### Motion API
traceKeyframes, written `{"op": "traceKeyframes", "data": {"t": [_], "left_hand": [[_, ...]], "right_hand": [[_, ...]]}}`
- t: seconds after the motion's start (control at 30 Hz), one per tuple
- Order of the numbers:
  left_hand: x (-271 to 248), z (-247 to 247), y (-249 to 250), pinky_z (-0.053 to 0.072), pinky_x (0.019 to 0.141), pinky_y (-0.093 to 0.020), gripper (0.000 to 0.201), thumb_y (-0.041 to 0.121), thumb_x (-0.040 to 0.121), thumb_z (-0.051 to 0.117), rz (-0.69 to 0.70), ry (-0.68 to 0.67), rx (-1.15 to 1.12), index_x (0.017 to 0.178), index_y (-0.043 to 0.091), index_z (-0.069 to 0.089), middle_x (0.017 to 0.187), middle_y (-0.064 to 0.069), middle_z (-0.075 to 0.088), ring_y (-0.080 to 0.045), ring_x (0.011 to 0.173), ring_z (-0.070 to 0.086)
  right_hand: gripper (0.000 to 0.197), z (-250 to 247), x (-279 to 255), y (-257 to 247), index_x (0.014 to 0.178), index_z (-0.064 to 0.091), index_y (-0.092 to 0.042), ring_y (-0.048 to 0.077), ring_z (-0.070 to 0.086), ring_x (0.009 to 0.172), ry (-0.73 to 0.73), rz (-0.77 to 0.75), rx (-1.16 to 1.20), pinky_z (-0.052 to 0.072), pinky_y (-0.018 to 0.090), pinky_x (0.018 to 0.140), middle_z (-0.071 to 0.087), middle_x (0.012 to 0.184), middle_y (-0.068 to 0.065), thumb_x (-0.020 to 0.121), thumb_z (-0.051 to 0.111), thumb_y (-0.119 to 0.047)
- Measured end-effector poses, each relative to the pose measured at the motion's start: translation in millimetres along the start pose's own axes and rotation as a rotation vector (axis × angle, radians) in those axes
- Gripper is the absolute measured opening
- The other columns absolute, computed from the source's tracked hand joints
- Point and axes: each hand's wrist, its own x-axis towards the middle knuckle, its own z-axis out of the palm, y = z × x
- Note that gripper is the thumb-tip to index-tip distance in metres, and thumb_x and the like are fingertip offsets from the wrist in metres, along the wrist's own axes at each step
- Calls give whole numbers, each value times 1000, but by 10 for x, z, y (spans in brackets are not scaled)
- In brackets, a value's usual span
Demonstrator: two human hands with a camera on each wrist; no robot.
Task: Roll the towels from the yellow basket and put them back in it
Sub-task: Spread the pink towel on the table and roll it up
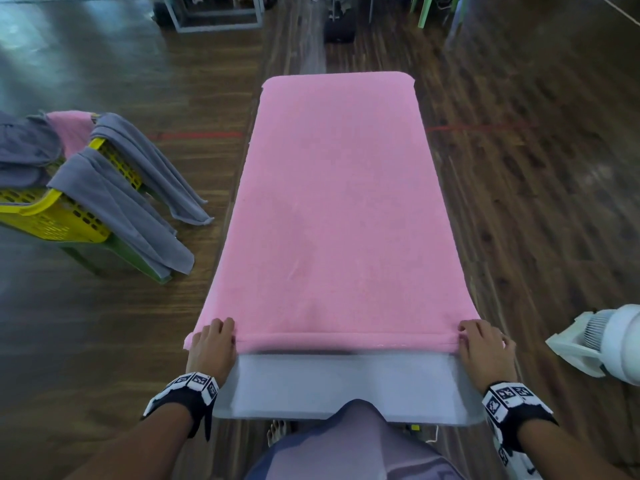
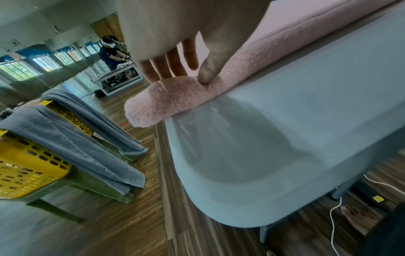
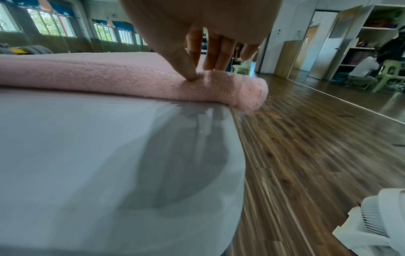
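A pink towel (image 1: 336,202) lies spread lengthwise over the pale grey table (image 1: 346,386). Its near edge is turned over into a thin first roll. My left hand (image 1: 213,344) pinches the roll's left end (image 2: 166,98), thumb on the near side and fingers (image 2: 175,64) behind it. At the right end (image 3: 241,90), my right hand (image 1: 483,348) grips the roll the same way, its thumb (image 3: 188,72) pressed into the pile. The yellow basket (image 1: 55,216) stands to the left on a green stool (image 1: 117,251), with grey towels (image 1: 114,202) draped over its rim and another pink towel (image 1: 69,126) inside.
A white fan (image 1: 602,341) stands on the wooden floor just right of my right hand. The bare strip of table (image 3: 87,155) lies between the roll and my body. My bare foot (image 1: 277,431) and a white cable (image 2: 335,216) are under the table's near end.
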Motion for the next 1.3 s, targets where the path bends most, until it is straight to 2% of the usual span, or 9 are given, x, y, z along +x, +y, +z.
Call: {"op": "traceKeyframes", "data": {"t": [0.13, 0.27, 0.37, 0.53, 0.63, 0.83, 0.97, 1.1, 1.3], "left_hand": [[-12, 51, -2, 35, 53, -36, 32, 1, 60, 76, 63, 58, 42, 80, 10, 53, 74, -8, 52, -28, 63, 49], [-4, 112, -13, 46, 54, -38, 40, -2, 52, 75, 68, 10, -3, 86, 10, 58, 81, -8, 57, -29, 70, 53], [53, 95, -34, 49, 57, -41, 32, -3, 57, 76, 56, -2, -68, 83, 9, 63, 79, -7, 62, -31, 72, 58], [68, 71, -37, 42, 70, -40, 7, 14, 77, 66, 56, -44, -33, 84, 13, 63, 79, -4, 63, -28, 77, 57], [95, 41, -15, 38, 78, -39, 12, 18, 88, 52, 8, -86, -25, 97, 14, 58, 92, -5, 62, -27, 88, 55], [39, 66, 57, 38, 52, -36, 33, -3, 55, 76, 26, 43, -19, 77, 8, 53, 72, -10, 52, -29, 62, 48], [17, 162, 8, 47, 57, -36, 40, -8, 54, 75, 55, 31, -75, 85, 6, 56, 80, -9, 56, -28, 68, 51], [22, 153, -7, 55, 66, -43, 38, -13, 57, 72, 45, -3, -142, 90, 2, 63, 85, -13, 64, -34, 77, 60], [-81, 165, 17, 46, 66, -38, 11, 4, 72, 68, 0, 12, -198, 79, 10, 62, 75, -5, 62, -23, 69, 53]], "right_hand": [[29, 45, 4, -7, 78, 60, -12, 32, 56, 69, -98, -117, -23, 43, 40, 63, 57, 77, 6, 58, 77, 1], [45, 129, 11, 43, 101, 64, -8, 34, 60, 86, -158, -142, 29, 52, 46, 76, 65, 100, 10, 58, 75, -2], [40, 118, 27, 43, 100, 68, -9, 34, 62, 89, -116, -143, 43, 52, 46, 78, 69, 101, 9, 62, 74, -1], [17, 65, 40, -22, 85, 68, -24, 25, 60, 87, -93, -35, -70, 33, 43, 86, 69, 84, -5, 71, 72, -18], [12, 31, 66, -37, 91, 65, -28, 19, 57, 91, -154, -22, -118, 29, 40, 90, 67, 88, -8, 80, 61, -23], [23, 56, -18, -28, 85, 63, -7, 36, 55, 74, -39, -52, 98, 48, 44, 65, 61, 83, 13, 68, 71, 7], [47, 93, -89, 11, 103, 65, -7, 33, 61, 92, -78, -155, 122, 52, 44, 80, 66, 104, 11, 59, 77, 4], [44, 88, -13, 24, 108, 66, -7, 32, 62, 101, -106, -111, 168, 49, 46, 92, 67, 110, 11, 66, 73, 5], [41, 23, 22, 30, 92, 71, -12, 32, 65, 80, -202, -100, 31, 52, 42, 71, 71, 90, 5, 54, 81, -4]]}}
